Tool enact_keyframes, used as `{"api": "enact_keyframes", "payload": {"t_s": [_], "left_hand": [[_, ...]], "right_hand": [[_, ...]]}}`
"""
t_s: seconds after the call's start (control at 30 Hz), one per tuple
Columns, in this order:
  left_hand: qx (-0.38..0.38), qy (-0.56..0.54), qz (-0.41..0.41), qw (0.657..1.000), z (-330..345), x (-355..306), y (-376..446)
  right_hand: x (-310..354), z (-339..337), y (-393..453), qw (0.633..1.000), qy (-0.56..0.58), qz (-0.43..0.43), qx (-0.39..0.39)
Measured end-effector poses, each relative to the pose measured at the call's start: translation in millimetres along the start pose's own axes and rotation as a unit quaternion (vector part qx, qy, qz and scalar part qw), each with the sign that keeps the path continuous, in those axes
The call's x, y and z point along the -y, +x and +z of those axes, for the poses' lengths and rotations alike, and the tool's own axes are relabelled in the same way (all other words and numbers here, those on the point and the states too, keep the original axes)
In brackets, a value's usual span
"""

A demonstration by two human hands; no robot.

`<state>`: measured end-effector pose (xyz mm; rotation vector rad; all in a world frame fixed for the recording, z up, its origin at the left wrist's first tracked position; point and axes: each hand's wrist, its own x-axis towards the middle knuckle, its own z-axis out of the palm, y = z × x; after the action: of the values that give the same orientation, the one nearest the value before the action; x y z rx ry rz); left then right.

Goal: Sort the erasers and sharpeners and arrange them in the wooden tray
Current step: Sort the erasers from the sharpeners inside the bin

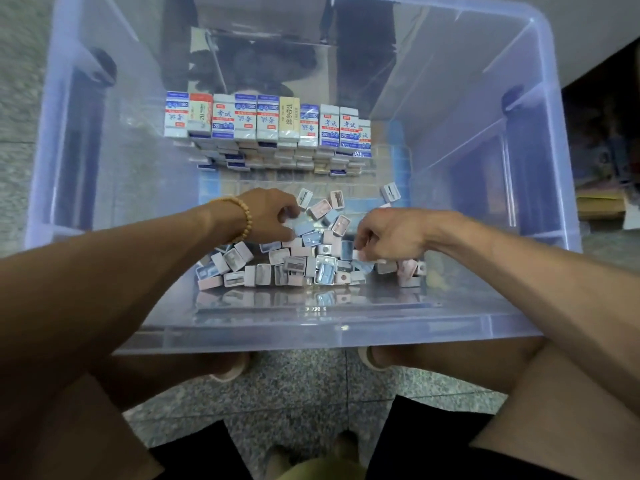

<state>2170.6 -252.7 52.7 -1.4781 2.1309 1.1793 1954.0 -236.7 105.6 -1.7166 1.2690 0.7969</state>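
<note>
Both my hands reach into a large clear plastic bin (311, 334). Boxed erasers (266, 123) stand stacked in neat rows at the far side of its floor. A loose heap of small pink, blue and white sharpeners (301, 261) lies at the near side. My left hand (266, 216), with a bead bracelet on the wrist, has its fingers curled onto sharpeners at the heap's top left. My right hand (391, 233) is closed over sharpeners at the heap's right. What each hand grips is partly hidden by the fingers. No wooden tray is visible.
The bin's tall translucent walls (533, 168) surround the work area. It rests on a speckled stone floor (304, 386). My knees and feet sit just under its near edge. Stacked items (602, 202) lie on the floor at the far right.
</note>
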Motion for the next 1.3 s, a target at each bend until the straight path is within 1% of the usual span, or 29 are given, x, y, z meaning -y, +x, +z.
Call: {"api": "enact_keyframes", "payload": {"t_s": [0.07, 0.13, 0.27, 0.43, 0.5, 0.6, 0.67, 0.77, 0.8, 0.9, 0.93, 0.97, 1.03, 1.1, 1.13, 1.2, 1.23, 1.3], "left_hand": [[-0.020, 0.067, 0.019, 0.997, -0.9, 0.7, -1.2], [-0.014, 0.095, 0.058, 0.994, 1.7, -6.6, -2.5], [0.027, 0.131, 0.095, 0.987, 20.8, -19.2, -3.1], [0.026, 0.114, 0.062, 0.991, 5.5, -0.2, -3.2], [-0.015, 0.131, 0.062, 0.989, 4.8, 0.1, -4.8], [-0.116, 0.151, 0.083, 0.978, 10.8, -10.9, -1.6], [-0.134, 0.132, 0.082, 0.979, 14.3, -18.3, 6.2], [-0.126, 0.124, 0.077, 0.981, 18.0, -20.3, 17.4], [-0.111, 0.125, 0.090, 0.982, 18.7, -21.7, 18.9], [-0.033, 0.114, 0.131, 0.984, 24.2, -31.2, 17.1], [-0.025, 0.107, 0.138, 0.984, 24.7, -35.2, 16.7], [-0.031, 0.104, 0.145, 0.984, 24.3, -39.2, 17.4], [-0.078, 0.136, 0.183, 0.971, 20.7, -49.3, 24.0], [-0.122, 0.213, 0.251, 0.936, 20.4, -63.5, 37.6], [-0.124, 0.255, 0.283, 0.916, 22.7, -72.8, 44.3], [-0.090, 0.333, 0.338, 0.876, 32.5, -89.5, 56.8], [-0.066, 0.352, 0.357, 0.863, 37.8, -93.9, 61.3], [-0.039, 0.362, 0.370, 0.855, 42.9, -93.6, 63.0]], "right_hand": [[-2.7, -12.3, -1.3, 0.995, 0.057, 0.012, -0.082], [-7.9, -23.8, -0.7, 0.986, 0.095, 0.039, -0.135], [-15.8, -30.6, 4.2, 0.972, 0.143, 0.062, -0.175], [-11.2, -37.2, 2.7, 0.964, 0.160, 0.047, -0.207], [-12.7, -45.1, -1.0, 0.955, 0.170, 0.062, -0.236], [-17.1, -55.4, -9.7, 0.934, 0.227, 0.088, -0.262], [-17.5, -58.6, -17.3, 0.924, 0.256, 0.091, -0.269], [-17.9, -61.2, -22.6, 0.921, 0.259, 0.101, -0.275], [-18.1, -62.2, -22.6, 0.921, 0.258, 0.103, -0.275], [-18.4, -66.8, -21.5, 0.916, 0.270, 0.100, -0.280], [-18.1, -68.4, -21.2, 0.913, 0.274, 0.098, -0.285], [-17.8, -69.8, -20.9, 0.911, 0.275, 0.095, -0.291], [-17.3, -72.9, -19.4, 0.910, 0.269, 0.086, -0.302], [-17.3, -76.2, -18.2, 0.908, 0.262, 0.080, -0.316], [-17.7, -77.8, -17.8, 0.907, 0.260, 0.078, -0.322], [-19.6, -80.1, -17.2, 0.906, 0.254, 0.075, -0.330], [-20.5, -80.3, -16.8, 0.907, 0.249, 0.073, -0.331], [-20.9, -79.7, -16.5, 0.910, 0.240, 0.069, -0.331]]}}
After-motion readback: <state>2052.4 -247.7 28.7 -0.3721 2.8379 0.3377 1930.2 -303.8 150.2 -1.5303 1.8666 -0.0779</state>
